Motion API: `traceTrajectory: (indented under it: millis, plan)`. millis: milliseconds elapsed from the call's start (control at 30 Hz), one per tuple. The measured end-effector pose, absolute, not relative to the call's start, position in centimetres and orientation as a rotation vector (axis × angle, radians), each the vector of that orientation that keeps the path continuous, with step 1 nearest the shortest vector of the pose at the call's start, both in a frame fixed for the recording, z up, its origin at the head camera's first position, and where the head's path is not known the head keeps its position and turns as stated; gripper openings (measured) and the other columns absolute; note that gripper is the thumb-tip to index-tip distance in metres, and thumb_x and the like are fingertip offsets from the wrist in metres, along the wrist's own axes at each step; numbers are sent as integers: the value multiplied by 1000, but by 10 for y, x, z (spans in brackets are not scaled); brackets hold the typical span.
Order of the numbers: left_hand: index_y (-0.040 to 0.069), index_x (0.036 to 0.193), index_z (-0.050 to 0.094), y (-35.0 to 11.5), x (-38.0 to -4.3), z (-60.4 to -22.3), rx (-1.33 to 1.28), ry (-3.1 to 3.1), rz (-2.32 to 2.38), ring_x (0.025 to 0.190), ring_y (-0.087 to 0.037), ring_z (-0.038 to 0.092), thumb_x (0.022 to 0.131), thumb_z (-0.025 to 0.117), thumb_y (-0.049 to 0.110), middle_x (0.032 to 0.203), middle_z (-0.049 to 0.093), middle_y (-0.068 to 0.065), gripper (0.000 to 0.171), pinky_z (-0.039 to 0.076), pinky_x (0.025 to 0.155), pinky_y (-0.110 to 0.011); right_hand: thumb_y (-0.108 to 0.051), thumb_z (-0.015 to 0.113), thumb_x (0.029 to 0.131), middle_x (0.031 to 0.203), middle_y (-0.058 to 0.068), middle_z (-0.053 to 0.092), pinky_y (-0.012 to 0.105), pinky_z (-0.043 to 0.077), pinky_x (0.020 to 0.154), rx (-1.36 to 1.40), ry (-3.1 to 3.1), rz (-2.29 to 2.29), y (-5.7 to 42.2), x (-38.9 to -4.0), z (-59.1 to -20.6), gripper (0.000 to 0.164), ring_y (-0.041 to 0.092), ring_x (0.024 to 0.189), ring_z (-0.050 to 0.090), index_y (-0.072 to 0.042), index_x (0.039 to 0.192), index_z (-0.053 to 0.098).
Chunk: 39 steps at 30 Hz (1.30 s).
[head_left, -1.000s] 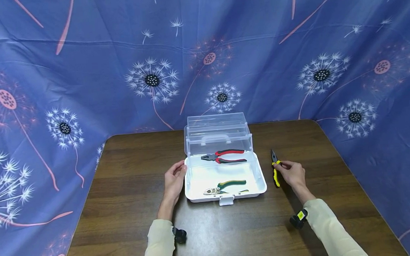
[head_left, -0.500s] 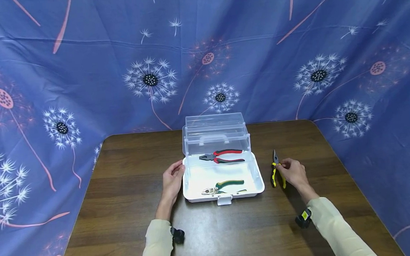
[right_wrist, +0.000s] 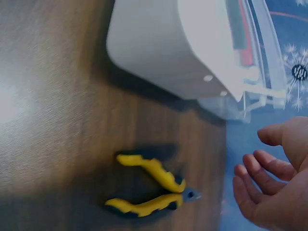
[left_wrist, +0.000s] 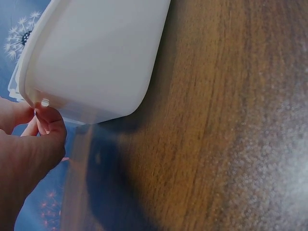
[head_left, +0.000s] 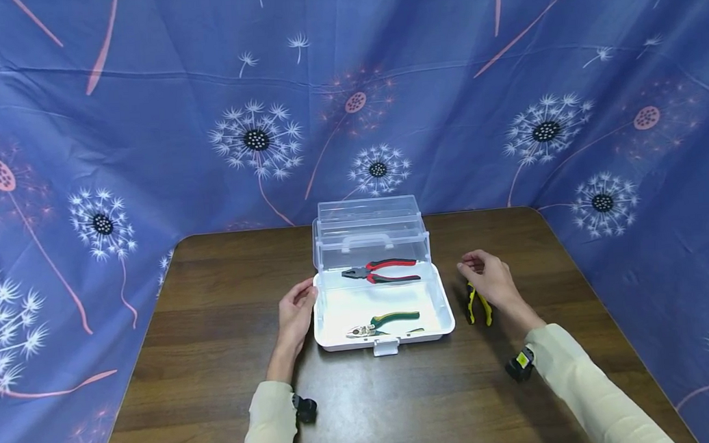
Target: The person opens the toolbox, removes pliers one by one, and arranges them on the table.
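Note:
A white toolbox stands on the table, its clear lid tipped up behind. My left hand pinches the box's left rim between thumb and fingers, as the left wrist view shows close up. Inside lie red-and-black pliers at the back and green-handled pliers near the front wall. Yellow-and-black pliers rest on the table right of the box, handles spread apart. Over their head end hovers my right hand, holding nothing, fingers loosely bent and thumb apart. From the head view it covers the pliers' jaws.
The brown wooden table reaches back to a blue dandelion-print curtain. The raised clear lid with its folding trays stands close to that curtain. A white latch sticks out from the box front.
My right hand has let go of the yellow pliers and moved up and away from their handles, which have sprung apart. My left hand stays on the rim. The whole view shifts slightly left.

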<state>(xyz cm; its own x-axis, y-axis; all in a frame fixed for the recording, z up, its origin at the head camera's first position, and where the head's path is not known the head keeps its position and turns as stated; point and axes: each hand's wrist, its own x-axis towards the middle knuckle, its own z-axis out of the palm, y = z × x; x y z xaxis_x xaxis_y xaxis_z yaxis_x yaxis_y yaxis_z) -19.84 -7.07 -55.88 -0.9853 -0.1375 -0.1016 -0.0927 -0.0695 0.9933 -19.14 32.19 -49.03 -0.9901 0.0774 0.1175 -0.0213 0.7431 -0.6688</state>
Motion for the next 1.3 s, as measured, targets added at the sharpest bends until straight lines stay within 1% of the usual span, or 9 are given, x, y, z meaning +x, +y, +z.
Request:
traceTrajectory:
  millis: [167,400,633,833,967,1067,1300]
  plan:
    - [-7,132,63,-71,-198,-558,268,-2122,-2259,103,-15,61,102,62,6,122,64,-22,32,49,86,-14,-15,66,101,110,22,69,50,53,91,35,-2774,1119,308,-204,-481,29,36,102,65,7,120,65]
    - [-7,131,64,-70,-199,-559,282,-2116,-2259,105,-18,62,102,62,5,120,64,-20,32,50,86,-16,-9,66,100,111,22,68,51,55,93,151,-2738,1172,282,-217,-471,25,35,104,65,7,119,65]
    - [-8,132,62,-70,-199,-559,265,-2118,-2257,103,-14,61,102,62,7,121,64,-22,33,49,85,-15,-6,68,99,110,18,69,48,56,91,303,-2728,1241,258,-223,-468,24,32,101,67,5,120,66]
    - [-10,132,62,-71,-198,-560,239,-2086,-2279,99,-10,61,101,61,2,120,63,-23,33,49,85,-15,-7,70,98,109,17,71,48,54,92,450,-2726,1267,237,-225,-476,23,30,101,67,3,118,68]
    - [-9,132,62,-71,-198,-559,245,-2085,-2281,97,-9,61,101,61,2,120,64,-22,33,50,85,-15,-10,72,97,114,17,70,49,53,95,480,-2762,1259,224,-226,-482,25,30,106,66,1,119,67]
    - [-9,132,62,-71,-198,-559,251,-2089,-2283,96,-9,61,102,60,2,121,64,-23,33,50,84,-15,-9,74,95,117,17,69,50,52,97,524,-2765,1230,217,-227,-485,27,32,110,64,0,120,68]
    - [-8,133,62,-71,-199,-561,253,-2086,-2291,97,-10,61,102,61,3,119,64,-22,33,50,84,-15,-14,76,94,126,21,65,55,44,101,643,-2815,1138,205,-229,-489,38,39,119,54,4,126,66]
